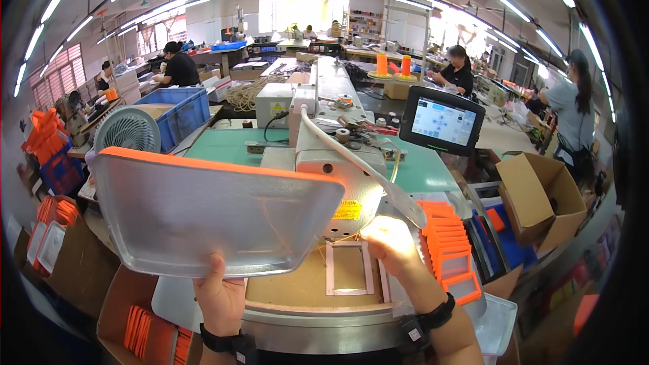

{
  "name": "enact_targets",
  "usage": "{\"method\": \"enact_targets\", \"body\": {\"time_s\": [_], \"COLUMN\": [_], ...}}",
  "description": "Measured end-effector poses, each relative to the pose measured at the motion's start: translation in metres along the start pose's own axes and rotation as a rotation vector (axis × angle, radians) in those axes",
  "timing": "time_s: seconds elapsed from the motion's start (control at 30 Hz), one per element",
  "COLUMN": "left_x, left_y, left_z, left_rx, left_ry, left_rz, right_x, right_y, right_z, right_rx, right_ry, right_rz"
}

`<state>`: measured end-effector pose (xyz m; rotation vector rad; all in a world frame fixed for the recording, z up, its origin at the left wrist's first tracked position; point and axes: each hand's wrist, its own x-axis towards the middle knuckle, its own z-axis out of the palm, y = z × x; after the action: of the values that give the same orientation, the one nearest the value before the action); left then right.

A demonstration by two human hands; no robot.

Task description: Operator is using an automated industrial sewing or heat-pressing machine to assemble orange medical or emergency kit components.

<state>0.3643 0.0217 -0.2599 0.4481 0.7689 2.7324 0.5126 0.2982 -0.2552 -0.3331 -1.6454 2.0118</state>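
1. Left hand (pixel 220 297) grips the lower edge of a large silver panel with orange trim (pixel 209 220), thumb over the front, and holds it up tilted in front of the sewing machine (pixel 324 155).
2. The panel is in the air at left-centre, above the surface (pixel 297 287), and hides part of the machine's base.
3. Right hand (pixel 392 243) rests under the machine head, fingers curled down just beside the rectangular frame template (pixel 348 268); cannot tell if it is gripping anything.
4. The template lies flat on the brown plate of the surface, between the two hands.
5. A stack of orange framed pieces (pixel 449 247) sits just right of the right hand.
6. The touchscreen (pixel 443 122) is mounted to the upper right of the machine.
7. A small fan (pixel 127 130) and a blue crate (pixel 179 111) stand behind the panel at left.
8. An open cardboard box (pixel 541 196) is at far right; more orange pieces (pixel 145 331) sit in a box at lower left.
9. Other people work at benches in the background.
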Motion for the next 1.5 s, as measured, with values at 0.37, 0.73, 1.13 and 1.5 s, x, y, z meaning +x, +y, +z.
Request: {"method": "enact_targets", "body": {"time_s": [0.37,0.73,1.13,1.5], "left_x": [0.005,0.028,0.036,0.022], "left_y": [0.014,0.026,0.008,0.006], "left_z": [-0.036,-0.047,-0.083,-0.070], "left_rx": [-0.043,-0.868,-0.589,-0.267], "left_ry": [0.103,-0.278,-0.562,-0.510], "left_rz": [-0.007,-0.724,-0.551,-0.342], "right_x": [-0.007,-0.068,-0.066,-0.072], "right_y": [0.040,-0.013,0.028,-0.004], "right_z": [0.017,0.101,0.077,0.097], "right_rx": [-1.041,-0.774,-1.253,-0.925], "right_ry": [-0.047,-1.034,-0.480,-0.826], "right_rz": [-0.325,-0.408,-0.382,-0.465]}}
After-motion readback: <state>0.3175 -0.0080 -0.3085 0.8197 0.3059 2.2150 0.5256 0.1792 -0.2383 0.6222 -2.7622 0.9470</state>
